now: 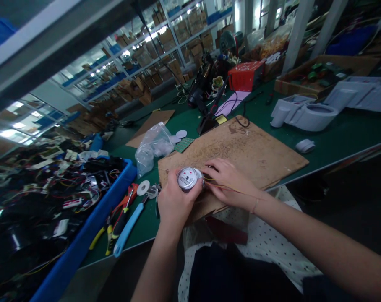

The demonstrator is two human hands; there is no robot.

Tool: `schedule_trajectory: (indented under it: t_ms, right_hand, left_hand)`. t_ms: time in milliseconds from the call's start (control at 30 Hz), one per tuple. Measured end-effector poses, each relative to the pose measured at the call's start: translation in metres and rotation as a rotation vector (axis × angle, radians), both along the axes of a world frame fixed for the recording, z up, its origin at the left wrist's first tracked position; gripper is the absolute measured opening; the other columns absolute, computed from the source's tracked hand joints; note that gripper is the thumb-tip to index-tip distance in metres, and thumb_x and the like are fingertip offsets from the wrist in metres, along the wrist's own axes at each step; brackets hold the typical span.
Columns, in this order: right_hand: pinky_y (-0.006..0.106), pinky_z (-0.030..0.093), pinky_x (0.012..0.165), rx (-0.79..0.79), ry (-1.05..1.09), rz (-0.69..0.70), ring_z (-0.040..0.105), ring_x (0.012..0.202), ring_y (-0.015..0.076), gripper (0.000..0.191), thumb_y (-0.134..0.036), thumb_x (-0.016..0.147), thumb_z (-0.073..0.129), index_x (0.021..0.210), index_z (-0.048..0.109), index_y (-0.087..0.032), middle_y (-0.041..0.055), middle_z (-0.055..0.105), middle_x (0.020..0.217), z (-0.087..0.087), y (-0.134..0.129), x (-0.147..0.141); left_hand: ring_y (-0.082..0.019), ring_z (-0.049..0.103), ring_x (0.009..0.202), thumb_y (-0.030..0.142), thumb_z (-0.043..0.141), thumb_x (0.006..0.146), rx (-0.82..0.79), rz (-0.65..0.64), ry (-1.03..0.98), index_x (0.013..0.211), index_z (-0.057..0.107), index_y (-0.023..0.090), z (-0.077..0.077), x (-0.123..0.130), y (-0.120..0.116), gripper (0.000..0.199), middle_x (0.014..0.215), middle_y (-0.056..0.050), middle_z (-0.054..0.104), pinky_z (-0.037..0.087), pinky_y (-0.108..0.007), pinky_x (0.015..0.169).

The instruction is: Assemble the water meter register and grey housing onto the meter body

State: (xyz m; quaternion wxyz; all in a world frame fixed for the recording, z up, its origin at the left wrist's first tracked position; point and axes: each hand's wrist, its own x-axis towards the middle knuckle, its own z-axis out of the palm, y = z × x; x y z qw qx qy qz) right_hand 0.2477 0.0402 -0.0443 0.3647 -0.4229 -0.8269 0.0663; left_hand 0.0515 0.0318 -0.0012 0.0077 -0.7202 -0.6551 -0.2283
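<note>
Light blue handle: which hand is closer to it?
Left. The left hand holds the round device, a short gap from the light blue handle; the right hand is farther, on the device's other side.

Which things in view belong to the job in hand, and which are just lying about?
In the job:
- round silver device, in the left hand
- thin wires, at the right hand
- brown board, beneath

Apparently lying about:
- blue bin
- plastic bag
- red box
- blue-handled tool

The head camera looks down at the workbench [344, 136].
</note>
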Motion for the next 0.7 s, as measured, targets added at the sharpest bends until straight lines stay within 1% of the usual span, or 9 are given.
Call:
schedule_trajectory:
  t_ms: [67, 133, 200, 300, 400, 467, 567, 700]
  right_hand:
    - [0.047, 0.047, 0.104, 0.000, -0.001, 0.025, 0.056, 0.117, 0.0278, 0.038, -0.031, 0.094, 0.065, 0.129, 0.062, -0.017, 0.0124, 0.060, 0.128, -0.004, 0.006, 0.004]
    - [0.045, 0.047, 0.097, 0.003, 0.003, 0.025, 0.057, 0.113, 0.0268, 0.037, -0.039, 0.095, 0.065, 0.128, 0.064, -0.021, 0.0102, 0.061, 0.126, -0.010, 0.009, 0.007]
    - [0.044, 0.045, 0.095, 0.004, -0.001, 0.016, 0.058, 0.110, 0.0257, 0.032, -0.039, 0.097, 0.064, 0.125, 0.066, -0.024, 0.0082, 0.062, 0.121, -0.016, 0.011, 0.007]
    - [0.043, 0.043, 0.095, -0.003, 0.008, 0.002, 0.058, 0.109, 0.0245, 0.021, -0.030, 0.099, 0.062, 0.119, 0.069, -0.025, 0.0070, 0.064, 0.116, -0.020, 0.013, 0.005]
    - [0.040, 0.043, 0.095, -0.017, 0.016, 0.023, 0.059, 0.110, 0.0229, 0.021, -0.030, 0.100, 0.060, 0.119, 0.068, -0.024, 0.0067, 0.063, 0.120, -0.020, 0.015, 0.003]
    - [0.038, 0.044, 0.095, -0.023, 0.014, 0.040, 0.059, 0.112, 0.0224, 0.022, -0.030, 0.101, 0.060, 0.120, 0.067, -0.022, 0.0070, 0.063, 0.123, -0.019, 0.016, 0.003]
    - [0.037, 0.044, 0.093, -0.036, 0.011, 0.048, 0.059, 0.110, 0.0220, 0.019, -0.029, 0.100, 0.061, 0.117, 0.067, -0.022, 0.0064, 0.064, 0.121, -0.021, 0.018, 0.003]
    - [0.036, 0.042, 0.087, -0.053, 0.004, 0.037, 0.059, 0.104, 0.0229, 0.017, -0.030, 0.099, 0.063, 0.114, 0.067, -0.022, 0.0065, 0.065, 0.112, -0.026, 0.021, 0.002]
  left_hand:
    - [-0.035, 0.073, 0.092, 0.064, 0.067, 0.084, 0.017, 0.016, -0.024, 0.121, 0.054, 0.023, -0.004, 0.003, -0.002, 0.056, 0.104, -0.009, 0.073, 0.054, -0.041, 0.074]
    - [-0.033, 0.072, 0.096, 0.059, 0.069, 0.084, 0.031, -0.054, -0.062, 0.122, 0.055, 0.022, -0.007, -0.002, 0.001, 0.056, 0.109, -0.010, 0.072, 0.054, -0.040, 0.078]
    - [-0.031, 0.071, 0.103, 0.055, 0.071, 0.084, 0.021, -0.169, -0.068, 0.126, 0.055, 0.022, -0.007, -0.011, 0.008, 0.056, 0.117, -0.010, 0.071, 0.055, -0.040, 0.084]
    - [-0.031, 0.067, 0.113, 0.051, 0.071, 0.085, -0.042, -0.339, -0.030, 0.134, 0.052, 0.024, -0.002, -0.027, 0.021, 0.059, 0.129, -0.009, 0.067, 0.053, -0.042, 0.094]
    - [-0.029, 0.061, 0.126, 0.047, 0.072, 0.086, -0.135, -0.548, -0.068, 0.143, 0.045, 0.026, 0.004, -0.038, 0.032, 0.067, 0.140, -0.009, 0.061, 0.049, -0.044, 0.106]
    - [-0.028, 0.058, 0.131, 0.044, 0.073, 0.086, -0.173, -0.645, -0.116, 0.145, 0.044, 0.027, 0.004, -0.042, 0.036, 0.068, 0.143, -0.009, 0.060, 0.046, -0.043, 0.111]
    - [-0.027, 0.062, 0.125, 0.041, 0.074, 0.086, -0.108, -0.674, -0.152, 0.141, 0.050, 0.027, -0.003, -0.045, 0.040, 0.061, 0.137, -0.009, 0.065, 0.049, -0.042, 0.107]
    - [-0.027, 0.063, 0.123, 0.038, 0.078, 0.082, 0.085, -0.650, -0.154, 0.136, 0.052, 0.025, -0.014, -0.045, 0.042, 0.062, 0.133, -0.009, 0.066, 0.048, -0.043, 0.107]
